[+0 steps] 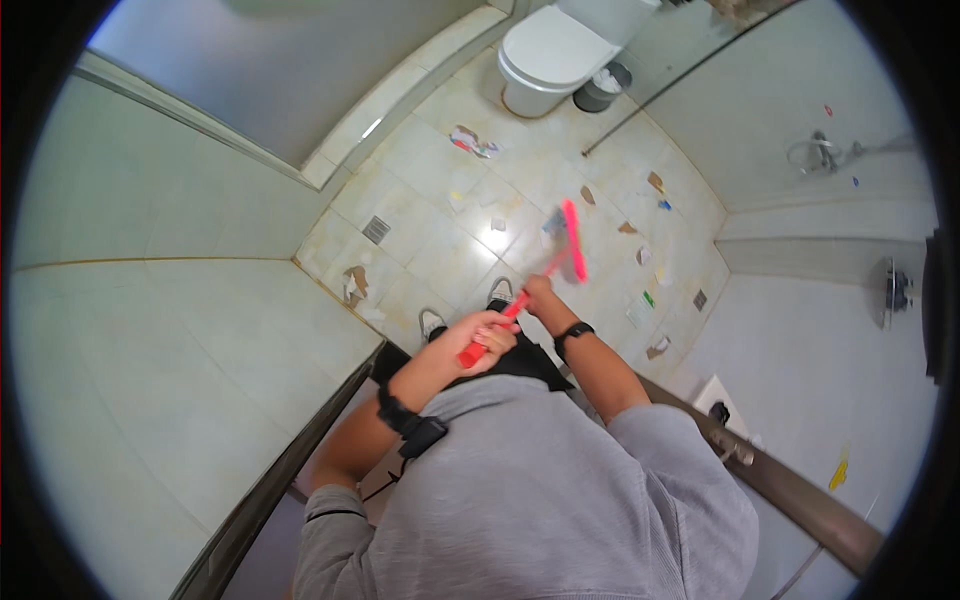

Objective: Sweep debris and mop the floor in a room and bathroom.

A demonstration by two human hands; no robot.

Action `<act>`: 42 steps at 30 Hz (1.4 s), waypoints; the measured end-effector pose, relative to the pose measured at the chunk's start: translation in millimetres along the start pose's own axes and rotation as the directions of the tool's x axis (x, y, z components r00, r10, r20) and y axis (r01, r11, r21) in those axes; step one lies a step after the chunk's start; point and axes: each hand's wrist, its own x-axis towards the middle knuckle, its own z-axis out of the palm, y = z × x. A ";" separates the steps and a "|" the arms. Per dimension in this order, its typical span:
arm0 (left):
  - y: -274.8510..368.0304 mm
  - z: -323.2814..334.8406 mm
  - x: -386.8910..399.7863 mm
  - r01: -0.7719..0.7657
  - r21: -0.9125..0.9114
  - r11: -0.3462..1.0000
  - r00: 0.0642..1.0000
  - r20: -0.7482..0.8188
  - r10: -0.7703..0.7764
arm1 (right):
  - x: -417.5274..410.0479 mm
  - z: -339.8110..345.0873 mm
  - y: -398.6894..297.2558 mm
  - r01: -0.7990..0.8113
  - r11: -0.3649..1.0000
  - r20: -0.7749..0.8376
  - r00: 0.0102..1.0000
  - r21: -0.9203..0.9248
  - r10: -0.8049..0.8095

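Observation:
My left hand (487, 336) is closed around the top end of a red handle (519, 302). Lower down on the same handle, my right hand (537, 291) is also closed. The handle runs to a long pink floor-sweeping head (574, 240), either a broom or a squeegee, low over the tiled floor (439, 195). Just left of the head lies a bluish scrap (553, 223), partly covered by it. Brown cardboard pieces (587, 195) are scattered beyond and to the right. A green-and-white wrapper (642, 306) lies right of my right hand.
A white toilet (559, 45) and a lined bin (602, 86) stand at the back. Crumpled packaging (472, 142) and torn cardboard (355, 285) lie leftward. Floor drains sit left (376, 229) and right (700, 300). A wooden door frame (810, 495) borders my right side.

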 end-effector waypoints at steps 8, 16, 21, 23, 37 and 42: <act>13.1 23.0 58.8 -0.240 -0.142 0.960 0.965 -0.147 0.219 | 7.1 -6.9 -43.7 -0.129 0.972 0.103 0.983 -0.196 0.151; -38.3 80.8 -15.7 -0.574 -0.191 0.796 0.817 -0.191 0.543 | -76.0 121.7 -59.4 -0.263 0.922 0.480 0.794 -0.284 0.374; -51.8 99.2 -37.1 -0.538 -0.140 0.831 0.842 -0.146 0.520 | -105.2 137.0 -80.1 -0.320 0.931 0.492 0.791 -0.176 0.365; -46.6 96.3 -40.3 -0.503 -0.127 0.855 0.863 -0.138 0.487 | -102.4 133.8 -91.2 -0.232 0.953 0.424 0.856 -0.195 0.295; 43.2 27.1 -113.4 -0.543 -0.333 0.771 0.831 -0.079 0.551 | -33.5 221.2 -12.2 -0.005 0.853 0.448 0.849 -0.522 0.279; 28.4 21.5 -194.2 -0.689 -0.374 0.621 0.697 -0.109 0.709 | -125.8 320.5 15.8 -0.302 0.805 0.472 0.684 -0.511 0.556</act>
